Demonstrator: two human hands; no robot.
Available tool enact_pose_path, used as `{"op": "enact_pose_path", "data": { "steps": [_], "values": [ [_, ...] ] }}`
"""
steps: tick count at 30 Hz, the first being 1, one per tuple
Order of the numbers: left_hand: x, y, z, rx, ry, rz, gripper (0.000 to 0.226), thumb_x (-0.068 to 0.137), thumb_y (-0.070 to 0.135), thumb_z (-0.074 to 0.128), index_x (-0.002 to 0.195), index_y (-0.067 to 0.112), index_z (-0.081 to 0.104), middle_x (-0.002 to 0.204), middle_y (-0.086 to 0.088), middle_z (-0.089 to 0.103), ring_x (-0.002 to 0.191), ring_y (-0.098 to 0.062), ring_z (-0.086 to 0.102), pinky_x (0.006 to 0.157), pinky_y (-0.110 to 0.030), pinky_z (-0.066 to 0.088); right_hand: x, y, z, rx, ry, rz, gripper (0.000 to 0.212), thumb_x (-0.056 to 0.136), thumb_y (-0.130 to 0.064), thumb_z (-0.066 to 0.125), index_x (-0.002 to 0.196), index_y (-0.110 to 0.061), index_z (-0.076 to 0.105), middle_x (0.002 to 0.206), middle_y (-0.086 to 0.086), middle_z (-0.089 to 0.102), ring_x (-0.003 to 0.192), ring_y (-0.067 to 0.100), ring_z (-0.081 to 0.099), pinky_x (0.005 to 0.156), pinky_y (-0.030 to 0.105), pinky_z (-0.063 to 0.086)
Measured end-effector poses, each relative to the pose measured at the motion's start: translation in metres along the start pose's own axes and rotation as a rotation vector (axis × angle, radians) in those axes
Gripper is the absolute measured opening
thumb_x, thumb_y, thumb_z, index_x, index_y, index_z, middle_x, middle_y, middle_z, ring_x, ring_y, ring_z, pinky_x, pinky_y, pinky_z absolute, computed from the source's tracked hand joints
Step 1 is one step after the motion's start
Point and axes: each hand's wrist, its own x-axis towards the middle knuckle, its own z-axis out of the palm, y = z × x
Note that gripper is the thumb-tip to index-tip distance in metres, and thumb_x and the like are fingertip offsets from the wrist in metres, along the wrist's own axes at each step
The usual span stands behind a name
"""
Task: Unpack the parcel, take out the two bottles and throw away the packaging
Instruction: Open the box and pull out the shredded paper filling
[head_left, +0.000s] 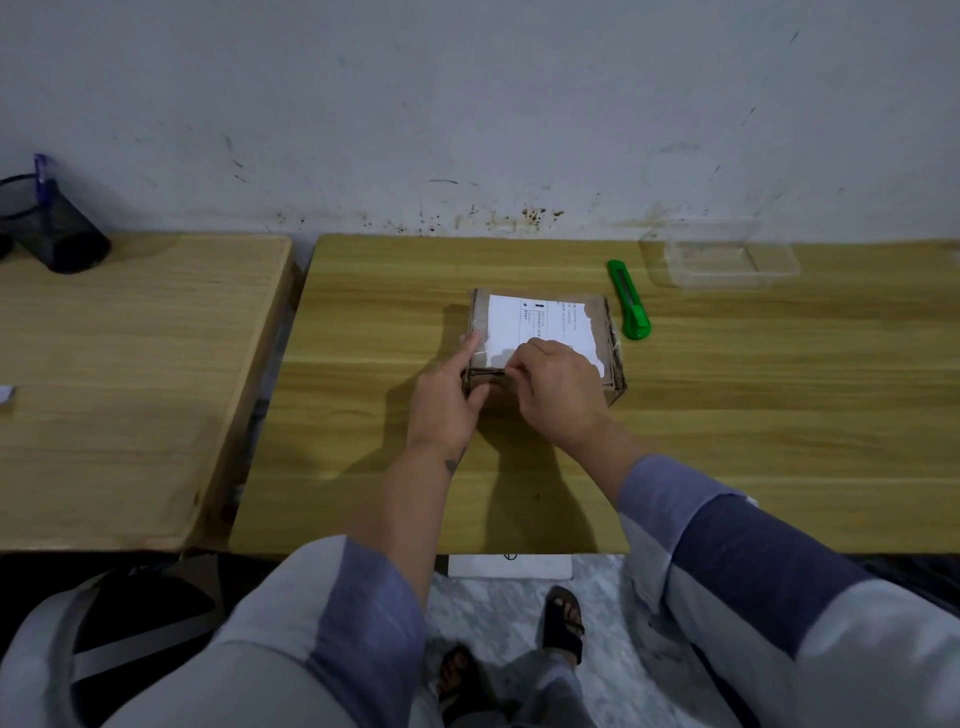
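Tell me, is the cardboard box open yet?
Shut: the box still has its labelled top flat, with both hands at its near edge.

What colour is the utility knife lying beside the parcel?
Green; the utility knife shows clearly in the head view.

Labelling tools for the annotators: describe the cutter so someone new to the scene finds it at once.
Start at the right-hand wooden table against the white wall. Near its middle sits the brown cardboard parcel with a white label, which both hands are working on; just right of it, apart from it, lies the green plastic utility knife. It is the only bright green thing there, slim and flat, unlike the clear plastic tub behind it.
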Motion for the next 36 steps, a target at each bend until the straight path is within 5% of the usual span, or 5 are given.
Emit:
{"op": "enact_pose_path", "data": {
  "steps": [7,15,24,31,36],
  "values": [
    [-0.003,0.003,-0.002,-0.001,-0.003,-0.017,0.086,0.081,0.001,0.068,0.14,0.051,0.03,0.12,0.001,0.064,0.101,-0.009,0.059,0.085,-0.027,0.05,0.004,-0.002,-0.015,0.008,0.078,-0.059,0.017,0.093,-0.02,0.048,0.094,-0.01,0.062,0.094,0.006,0.066,0.081,0.028,0.061,0.063,0.037,0.049],
    [-0.002,0.003,-0.009,-0.034,-0.079,0.021,0.073,0.083,0.027,0.072,0.142,0.045,0.032,0.135,0.002,0.056,0.12,-0.015,0.053,0.096,-0.031,0.046,-0.01,0.009,-0.019,0.073,0.096,-0.127,0.023,0.088,-0.025,0.06,0.106,-0.016,0.069,0.107,0.003,0.071,0.099,0.023,0.064,0.087,0.041,0.052],
    [-0.006,0.005,-0.007,-0.057,-0.043,0.005,0.066,0.089,0.036,0.062,0.147,0.031,0.032,0.145,0.0,0.046,0.131,-0.018,0.045,0.108,-0.041,0.042,-0.041,0.051,-0.017,0.065,0.109,0.317,0.067,0.08,-0.047,0.066,0.138,-0.025,0.041,0.148,0.013,0.036,0.133,0.032,0.036,0.11,0.046,0.032],
    [-0.009,0.011,-0.008,-0.019,-0.035,-0.025,0.061,0.089,0.045,0.058,0.143,0.021,0.042,0.132,-0.002,0.06,0.119,-0.018,0.056,0.098,-0.041,0.049,-0.044,0.054,-0.021,0.247,0.195,0.348,0.039,0.084,-0.019,0.067,0.122,-0.01,0.061,0.131,0.009,0.06,0.113,0.027,0.061,0.089,0.021,0.041],
    [-0.012,0.022,-0.011,0.088,0.065,0.024,0.055,0.091,0.05,0.052,0.139,0.024,0.045,0.124,0.001,0.064,0.111,-0.017,0.059,0.084,-0.035,0.052,-0.041,0.049,-0.03,0.357,0.245,0.367,0.037,0.088,-0.019,0.063,0.123,-0.009,0.06,0.124,0.011,0.064,0.113,0.026,0.059,0.097,0.03,0.044]
  ]
}}
